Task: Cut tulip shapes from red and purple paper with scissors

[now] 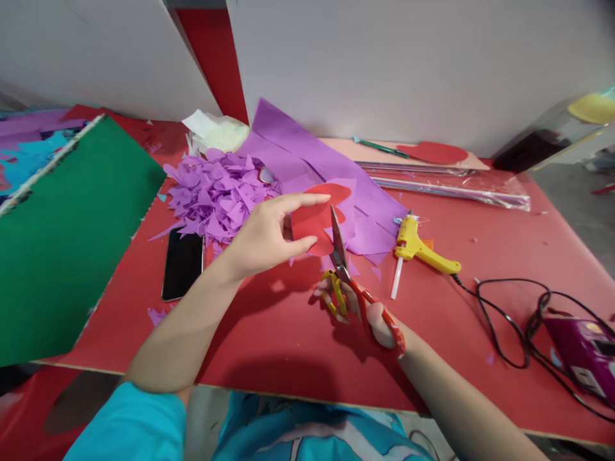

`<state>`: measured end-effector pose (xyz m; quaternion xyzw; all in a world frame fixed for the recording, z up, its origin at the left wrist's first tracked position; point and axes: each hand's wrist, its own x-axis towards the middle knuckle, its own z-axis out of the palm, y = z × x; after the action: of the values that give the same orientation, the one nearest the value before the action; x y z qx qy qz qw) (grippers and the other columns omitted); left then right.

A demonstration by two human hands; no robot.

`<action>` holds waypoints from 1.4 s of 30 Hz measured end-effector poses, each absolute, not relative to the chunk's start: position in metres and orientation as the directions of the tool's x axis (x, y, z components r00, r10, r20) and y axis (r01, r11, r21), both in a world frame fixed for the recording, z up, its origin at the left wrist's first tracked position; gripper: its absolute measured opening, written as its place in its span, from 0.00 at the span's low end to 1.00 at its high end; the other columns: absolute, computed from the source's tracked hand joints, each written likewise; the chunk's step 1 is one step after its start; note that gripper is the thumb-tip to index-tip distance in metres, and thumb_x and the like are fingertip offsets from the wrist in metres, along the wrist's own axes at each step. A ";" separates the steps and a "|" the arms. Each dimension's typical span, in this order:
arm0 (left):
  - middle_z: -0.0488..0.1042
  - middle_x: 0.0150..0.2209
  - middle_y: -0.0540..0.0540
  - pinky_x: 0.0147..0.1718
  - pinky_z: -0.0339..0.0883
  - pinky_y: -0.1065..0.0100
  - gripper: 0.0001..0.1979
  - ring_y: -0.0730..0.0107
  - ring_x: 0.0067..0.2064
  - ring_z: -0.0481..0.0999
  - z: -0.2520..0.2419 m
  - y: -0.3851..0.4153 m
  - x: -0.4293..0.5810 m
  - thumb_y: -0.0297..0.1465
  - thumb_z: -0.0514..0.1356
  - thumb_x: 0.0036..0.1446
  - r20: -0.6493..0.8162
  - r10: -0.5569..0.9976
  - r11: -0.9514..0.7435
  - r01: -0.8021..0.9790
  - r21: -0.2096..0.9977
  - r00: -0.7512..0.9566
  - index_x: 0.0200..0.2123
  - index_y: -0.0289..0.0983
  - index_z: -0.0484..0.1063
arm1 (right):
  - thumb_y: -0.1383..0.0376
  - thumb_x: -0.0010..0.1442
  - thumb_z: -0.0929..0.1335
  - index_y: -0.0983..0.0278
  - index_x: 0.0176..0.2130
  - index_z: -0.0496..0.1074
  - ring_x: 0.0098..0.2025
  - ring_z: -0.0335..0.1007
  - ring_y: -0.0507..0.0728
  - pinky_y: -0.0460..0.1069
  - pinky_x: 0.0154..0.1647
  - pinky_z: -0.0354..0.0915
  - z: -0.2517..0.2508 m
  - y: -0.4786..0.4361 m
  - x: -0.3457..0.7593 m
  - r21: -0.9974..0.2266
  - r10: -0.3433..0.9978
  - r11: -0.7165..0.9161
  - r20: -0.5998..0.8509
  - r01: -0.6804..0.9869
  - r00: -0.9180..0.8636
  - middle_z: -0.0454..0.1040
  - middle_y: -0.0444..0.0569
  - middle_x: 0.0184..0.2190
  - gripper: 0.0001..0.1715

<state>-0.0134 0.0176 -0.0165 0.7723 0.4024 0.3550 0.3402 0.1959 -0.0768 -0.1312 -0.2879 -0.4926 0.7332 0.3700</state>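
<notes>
My left hand pinches a red paper cutout with rounded lobes between its thumb and fingers. A lighter purple paper piece shows behind the cutout's right side. My right hand grips scissors with one red and one yellow handle loop. Their blades point up and away, right at the cutout's right edge; I cannot tell whether they touch the paper. A large purple sheet lies on the table beyond both hands. Left of my left hand is a heap of purple paper scraps.
On the red table are a black phone, a yellow glue gun with a black cord, and a purple box. A green board covers the left side. Plastic-wrapped sheets and a dark bottle stand farther back.
</notes>
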 end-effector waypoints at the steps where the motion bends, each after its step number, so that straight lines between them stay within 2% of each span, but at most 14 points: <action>1: 0.72 0.53 0.46 0.41 0.75 0.63 0.26 0.61 0.46 0.76 -0.017 0.018 -0.013 0.23 0.61 0.47 0.266 0.865 -0.437 0.377 0.817 0.426 0.52 0.39 0.69 | 0.34 0.51 0.57 0.55 0.57 0.60 0.49 0.62 0.63 0.55 0.41 0.63 -0.131 -0.077 0.196 -0.936 0.828 -0.240 -0.058 -0.259 -0.558 0.64 0.55 0.52 0.44; 3: 0.71 0.54 0.46 0.39 0.76 0.64 0.27 0.62 0.44 0.77 -0.019 0.018 -0.013 0.23 0.61 0.46 0.258 0.866 -0.428 0.367 0.826 0.428 0.52 0.39 0.68 | 0.34 0.51 0.57 0.55 0.57 0.61 0.47 0.63 0.61 0.52 0.37 0.62 -0.132 -0.076 0.196 -0.938 0.827 -0.237 -0.058 -0.254 -0.559 0.65 0.55 0.51 0.44; 6: 0.70 0.55 0.46 0.45 0.73 0.63 0.27 0.60 0.49 0.74 -0.020 0.017 -0.012 0.22 0.61 0.46 0.276 0.859 -0.440 0.347 0.828 0.431 0.52 0.38 0.68 | 0.34 0.51 0.57 0.55 0.57 0.61 0.44 0.63 0.60 0.50 0.33 0.61 -0.132 -0.076 0.196 -0.938 0.827 -0.234 -0.055 -0.255 -0.560 0.65 0.55 0.50 0.44; 11: 0.70 0.55 0.46 0.49 0.71 0.63 0.27 0.60 0.52 0.73 -0.020 0.017 -0.011 0.22 0.61 0.47 0.293 0.852 -0.454 0.337 0.825 0.433 0.52 0.38 0.68 | 0.34 0.52 0.57 0.54 0.56 0.61 0.41 0.63 0.59 0.50 0.32 0.61 -0.134 -0.077 0.195 -0.939 0.836 -0.226 -0.049 -0.261 -0.547 0.65 0.54 0.50 0.43; 19: 0.70 0.55 0.46 0.52 0.69 0.60 0.26 0.59 0.53 0.72 -0.019 0.015 -0.010 0.23 0.61 0.48 0.260 0.865 -0.424 0.349 0.836 0.429 0.53 0.39 0.68 | 0.33 0.51 0.56 0.58 0.51 0.64 0.32 0.60 0.55 0.47 0.25 0.56 -0.125 -0.074 0.191 -0.952 0.844 -0.186 -0.029 -0.242 -0.536 0.67 0.54 0.44 0.43; 28: 0.69 0.56 0.46 0.44 0.74 0.62 0.27 0.61 0.47 0.76 -0.019 0.016 -0.012 0.23 0.61 0.47 0.231 0.871 -0.397 0.343 0.851 0.434 0.54 0.40 0.67 | 0.34 0.51 0.57 0.61 0.48 0.66 0.27 0.57 0.52 0.46 0.21 0.53 -0.122 -0.071 0.191 -0.956 0.850 -0.158 -0.004 -0.246 -0.527 0.67 0.52 0.36 0.41; 30: 0.69 0.56 0.46 0.45 0.73 0.62 0.28 0.61 0.48 0.75 -0.019 0.017 -0.013 0.23 0.61 0.47 0.230 0.869 -0.398 0.342 0.851 0.438 0.54 0.40 0.67 | 0.34 0.52 0.57 0.61 0.49 0.66 0.28 0.59 0.53 0.47 0.23 0.56 -0.124 -0.071 0.193 -0.958 0.848 -0.159 -0.008 -0.239 -0.531 0.67 0.52 0.36 0.41; 35: 0.70 0.55 0.45 0.48 0.71 0.62 0.27 0.59 0.53 0.72 -0.019 0.019 -0.015 0.22 0.61 0.46 0.256 0.856 -0.425 0.329 0.844 0.449 0.53 0.38 0.68 | 0.35 0.53 0.57 0.58 0.52 0.64 0.36 0.63 0.57 0.50 0.31 0.62 -0.126 -0.071 0.194 -0.949 0.833 -0.204 -0.040 -0.239 -0.553 0.68 0.55 0.44 0.41; 40: 0.74 0.49 0.45 0.38 0.74 0.63 0.26 0.64 0.38 0.78 -0.017 0.021 -0.018 0.24 0.61 0.47 0.190 0.868 -0.384 0.380 0.842 0.458 0.52 0.39 0.69 | 0.34 0.52 0.56 0.60 0.54 0.63 0.43 0.64 0.60 0.51 0.34 0.62 -0.127 -0.066 0.192 -0.946 0.808 -0.214 -0.031 -0.245 -0.588 0.67 0.56 0.47 0.44; 42: 0.74 0.49 0.45 0.39 0.74 0.64 0.26 0.64 0.39 0.78 -0.014 0.022 -0.019 0.23 0.61 0.46 0.189 0.871 -0.384 0.388 0.838 0.453 0.52 0.38 0.69 | 0.34 0.53 0.56 0.60 0.55 0.63 0.43 0.64 0.60 0.51 0.36 0.62 -0.126 -0.062 0.193 -0.948 0.789 -0.212 -0.023 -0.237 -0.614 0.67 0.56 0.47 0.44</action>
<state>-0.0185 0.0219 -0.0139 0.7665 0.4107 0.3234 0.3731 0.1929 -0.0619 -0.1261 -0.2650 -0.5207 0.7319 0.3506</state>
